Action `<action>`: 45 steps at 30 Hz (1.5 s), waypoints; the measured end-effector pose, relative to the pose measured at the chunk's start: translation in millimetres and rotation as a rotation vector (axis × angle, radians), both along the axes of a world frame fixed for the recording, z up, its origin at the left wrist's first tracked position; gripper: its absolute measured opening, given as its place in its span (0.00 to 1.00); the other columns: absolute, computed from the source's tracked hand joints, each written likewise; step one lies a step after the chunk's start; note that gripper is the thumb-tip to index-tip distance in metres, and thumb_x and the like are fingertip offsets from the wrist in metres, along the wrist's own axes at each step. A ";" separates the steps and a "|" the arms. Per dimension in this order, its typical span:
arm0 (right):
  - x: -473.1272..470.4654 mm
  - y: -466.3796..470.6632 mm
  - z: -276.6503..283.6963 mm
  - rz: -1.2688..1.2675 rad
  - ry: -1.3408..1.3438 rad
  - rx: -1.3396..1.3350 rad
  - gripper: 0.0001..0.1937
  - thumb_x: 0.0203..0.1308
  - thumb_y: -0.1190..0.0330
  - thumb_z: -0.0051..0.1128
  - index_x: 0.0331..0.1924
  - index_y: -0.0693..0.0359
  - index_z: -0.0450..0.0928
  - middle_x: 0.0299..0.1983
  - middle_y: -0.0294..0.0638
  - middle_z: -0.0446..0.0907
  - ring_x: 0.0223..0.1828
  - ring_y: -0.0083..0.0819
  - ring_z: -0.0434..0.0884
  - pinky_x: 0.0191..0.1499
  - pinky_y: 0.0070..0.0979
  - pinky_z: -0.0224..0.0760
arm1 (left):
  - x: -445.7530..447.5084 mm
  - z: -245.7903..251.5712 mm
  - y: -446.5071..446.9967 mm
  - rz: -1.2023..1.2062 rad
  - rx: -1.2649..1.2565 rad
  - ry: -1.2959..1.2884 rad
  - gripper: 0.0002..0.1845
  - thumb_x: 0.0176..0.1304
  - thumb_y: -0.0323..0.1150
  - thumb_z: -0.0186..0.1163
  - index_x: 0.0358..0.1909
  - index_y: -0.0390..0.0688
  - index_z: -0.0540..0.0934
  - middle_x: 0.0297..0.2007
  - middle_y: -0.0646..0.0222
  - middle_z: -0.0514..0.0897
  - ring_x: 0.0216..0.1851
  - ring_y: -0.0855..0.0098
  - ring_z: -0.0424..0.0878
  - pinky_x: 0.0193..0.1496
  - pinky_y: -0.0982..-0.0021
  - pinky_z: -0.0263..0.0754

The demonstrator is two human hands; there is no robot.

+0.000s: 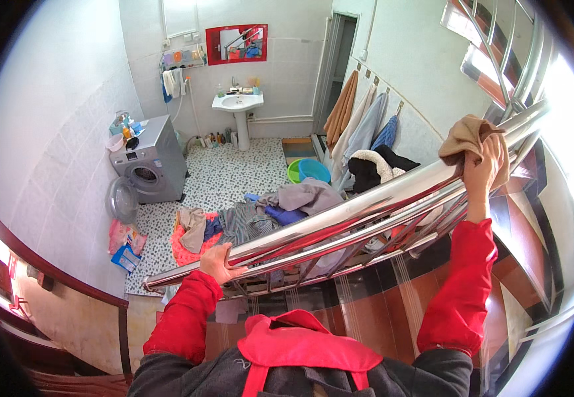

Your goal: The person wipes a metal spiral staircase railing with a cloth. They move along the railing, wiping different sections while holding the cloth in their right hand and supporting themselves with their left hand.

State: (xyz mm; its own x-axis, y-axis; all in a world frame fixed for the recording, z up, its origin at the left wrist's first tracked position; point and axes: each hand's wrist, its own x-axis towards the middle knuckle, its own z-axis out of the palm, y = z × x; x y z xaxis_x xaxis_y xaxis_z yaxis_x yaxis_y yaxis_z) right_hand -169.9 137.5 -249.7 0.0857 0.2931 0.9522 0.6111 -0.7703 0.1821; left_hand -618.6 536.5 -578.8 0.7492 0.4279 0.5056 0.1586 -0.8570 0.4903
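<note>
A shiny metal stair handrail (346, 213) slopes up from lower left to upper right before me. My right hand (483, 166) presses a folded brown cloth (470, 139) against the rail's upper part. Lower down, my left hand (220, 264) rests on the rail, its fingers partly hidden behind the tube. Both forearms are in red sleeves. Beyond the rail lies a heap of clothes, with a grey garment (311, 196) and a striped one (242, 221) in it.
Tiled steps (366, 307) run beneath the railing. Past it stand a washing machine (163, 159) with its door open, a pedestal sink (237, 102), and green and blue basins (315, 170). Towels (344, 111) hang on the right wall. Bags (126, 257) lie near the left wall.
</note>
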 end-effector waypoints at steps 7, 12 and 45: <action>-186.2 134.5 -70.0 0.562 0.260 -0.197 0.18 0.44 0.70 0.64 0.44 0.57 0.80 0.35 0.44 0.78 0.41 0.45 0.77 0.53 0.46 0.64 | -9.2 6.9 -0.2 0.026 0.101 -0.016 0.40 0.36 0.53 0.79 0.46 0.36 0.77 0.33 0.58 0.81 0.36 0.53 0.81 0.41 0.58 0.77; -272.8 208.8 -215.6 0.648 0.651 -0.598 0.32 0.41 0.68 0.63 0.57 0.62 0.73 0.56 0.49 0.73 0.62 0.51 0.69 0.68 0.44 0.55 | 1.9 10.0 -4.1 0.027 0.089 -0.049 0.33 0.42 0.51 0.77 0.43 0.37 0.79 0.31 0.57 0.82 0.35 0.51 0.81 0.40 0.57 0.77; -244.9 138.3 -336.2 0.510 0.817 -0.503 0.33 0.51 0.67 0.58 0.66 0.52 0.70 0.72 0.33 0.64 0.75 0.38 0.58 0.71 0.39 0.51 | -0.8 1.3 -2.7 0.061 0.081 -0.027 0.40 0.34 0.52 0.81 0.46 0.36 0.78 0.36 0.55 0.83 0.40 0.50 0.82 0.46 0.58 0.77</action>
